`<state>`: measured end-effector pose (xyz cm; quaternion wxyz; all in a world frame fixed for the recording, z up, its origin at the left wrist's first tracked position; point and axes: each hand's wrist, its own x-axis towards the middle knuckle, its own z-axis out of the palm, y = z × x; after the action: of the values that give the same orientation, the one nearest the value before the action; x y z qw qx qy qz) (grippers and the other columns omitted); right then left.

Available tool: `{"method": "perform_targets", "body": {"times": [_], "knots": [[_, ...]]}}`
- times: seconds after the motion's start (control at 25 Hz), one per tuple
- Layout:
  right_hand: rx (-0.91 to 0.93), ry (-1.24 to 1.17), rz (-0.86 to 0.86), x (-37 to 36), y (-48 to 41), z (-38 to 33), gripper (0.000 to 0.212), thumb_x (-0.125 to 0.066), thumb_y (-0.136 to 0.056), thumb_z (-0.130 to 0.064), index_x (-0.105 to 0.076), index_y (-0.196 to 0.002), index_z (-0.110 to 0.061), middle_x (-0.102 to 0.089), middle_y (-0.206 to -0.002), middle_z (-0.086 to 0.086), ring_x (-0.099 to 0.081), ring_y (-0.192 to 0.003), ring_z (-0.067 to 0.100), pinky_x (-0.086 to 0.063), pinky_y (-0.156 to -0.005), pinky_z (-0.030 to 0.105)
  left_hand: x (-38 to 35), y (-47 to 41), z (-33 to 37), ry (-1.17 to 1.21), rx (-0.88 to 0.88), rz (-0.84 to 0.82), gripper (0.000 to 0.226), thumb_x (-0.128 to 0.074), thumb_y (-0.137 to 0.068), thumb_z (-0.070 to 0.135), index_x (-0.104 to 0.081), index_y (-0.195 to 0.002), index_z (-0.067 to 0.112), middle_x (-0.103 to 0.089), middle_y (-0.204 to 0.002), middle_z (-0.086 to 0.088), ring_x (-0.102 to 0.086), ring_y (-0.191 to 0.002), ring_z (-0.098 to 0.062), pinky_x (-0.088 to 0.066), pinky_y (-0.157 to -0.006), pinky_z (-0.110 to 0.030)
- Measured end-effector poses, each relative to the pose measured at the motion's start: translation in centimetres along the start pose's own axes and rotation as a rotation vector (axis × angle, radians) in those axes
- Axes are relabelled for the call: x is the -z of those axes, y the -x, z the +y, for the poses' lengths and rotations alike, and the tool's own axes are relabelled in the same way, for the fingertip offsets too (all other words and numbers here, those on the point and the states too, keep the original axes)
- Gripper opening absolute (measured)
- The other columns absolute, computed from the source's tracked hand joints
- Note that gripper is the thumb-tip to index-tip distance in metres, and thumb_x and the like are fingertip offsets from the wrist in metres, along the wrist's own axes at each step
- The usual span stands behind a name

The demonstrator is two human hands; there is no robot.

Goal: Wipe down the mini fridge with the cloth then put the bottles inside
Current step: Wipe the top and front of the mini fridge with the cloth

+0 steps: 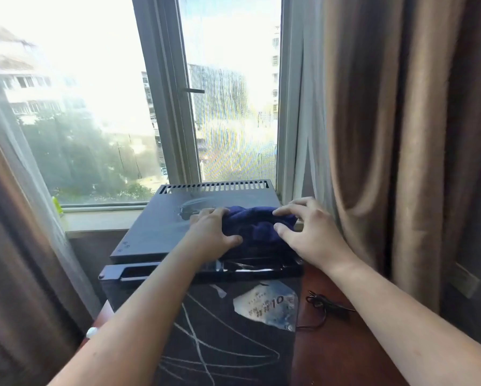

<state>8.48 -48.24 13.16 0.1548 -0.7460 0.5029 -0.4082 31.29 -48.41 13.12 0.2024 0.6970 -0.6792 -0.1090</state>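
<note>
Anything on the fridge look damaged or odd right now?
Yes: the fridge door carries white scrawled lines and a torn, partly peeled label. A smear marks the top beside the cloth.

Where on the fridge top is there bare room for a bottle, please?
The left half of the fridge top is bare, bordered by the vent slots behind and the cloth alongside. The right half is crowded: left hand and right hand grip the cloth.

An upstairs home room: brown curtains (386, 107), window (228, 107) overlooking apartment blocks (25, 79).
</note>
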Motion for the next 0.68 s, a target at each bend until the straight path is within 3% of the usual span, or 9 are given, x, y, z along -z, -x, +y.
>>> {"method": "perform_targets", "body": {"times": [0.12,0.24,0.32,0.44,0.6,0.68], "knots": [[0.018,0.109,-0.123,-1.2,-2.7,-0.4,0.047,-0.075,-0.088,-0.041,-0.064,-0.134,-0.045,-0.037,-0.159,-0.003,-0.036,-0.149,0.021,-0.027,-0.125,0.035,0.6,0.3,-0.6,-0.042,-0.182,-0.045,0.07,-0.069,-0.088,0.048,-0.044,-0.147,0.019,-0.043,-0.153,-0.006,-0.037,-0.14,-0.028,-0.032,-0.12,-0.042],[-0.042,0.261,-0.332,-3.4,-4.6,-0.3,0.062,-0.059,-0.094,-0.061,-0.037,-0.151,-0.056,-0.01,-0.174,-0.007,-0.003,-0.161,0.018,-0.009,-0.13,0.046,-0.5,0.8,-0.7,-0.098,-0.379,-0.085,0.074,-0.061,-0.096,0.041,-0.028,-0.156,0.013,-0.035,-0.162,-0.006,-0.031,-0.149,-0.023,-0.027,-0.123,-0.033],[-0.086,0.34,-0.391,-5.4,-5.0,0.3,0.063,-0.044,-0.096,-0.068,-0.025,-0.155,-0.057,-0.004,-0.174,-0.011,0.003,-0.161,0.014,-0.003,-0.13,0.05,-0.9,0.1,-1.5,-0.134,-0.41,-0.08,0.077,-0.057,-0.099,0.041,-0.021,-0.159,0.009,-0.031,-0.165,-0.01,-0.031,-0.151,-0.025,-0.027,-0.124,-0.034],[-0.092,0.41,-0.417,-6.4,-5.7,1.3,0.064,-0.032,-0.098,-0.068,-0.016,-0.159,-0.053,-0.003,-0.174,-0.014,0.004,-0.161,0.01,0.001,-0.13,0.048,-1.0,-2.2,-1.7,-0.189,-0.472,-0.105,0.064,-0.06,-0.098,0.038,-0.036,-0.149,0.008,-0.047,-0.151,-0.012,-0.047,-0.137,-0.029,-0.038,-0.116,-0.037],[0.039,0.361,-0.51,-5.5,-6.3,3.1,0.081,-0.035,-0.093,-0.073,-0.001,-0.162,-0.048,0.01,-0.172,-0.018,0.013,-0.158,0.002,0.002,-0.131,0.037,-1.8,-5.7,-1.2,-0.305,-0.521,-0.133,0.038,-0.058,-0.097,0.023,-0.047,-0.131,0.009,-0.058,-0.126,-0.011,-0.061,-0.114,-0.031,-0.05,-0.099,-0.041],[0.094,0.294,-0.51,-5.2,-7.0,4.6,0.085,-0.039,-0.088,-0.076,-0.002,-0.16,-0.051,0.014,-0.17,-0.023,0.015,-0.157,-0.002,0.002,-0.13,0.029,-2.4,-7.5,-0.8,-0.341,-0.533,-0.124,0.035,-0.057,-0.096,0.023,-0.048,-0.128,0.01,-0.06,-0.122,-0.011,-0.062,-0.11,-0.032,-0.051,-0.096,-0.044]]}}
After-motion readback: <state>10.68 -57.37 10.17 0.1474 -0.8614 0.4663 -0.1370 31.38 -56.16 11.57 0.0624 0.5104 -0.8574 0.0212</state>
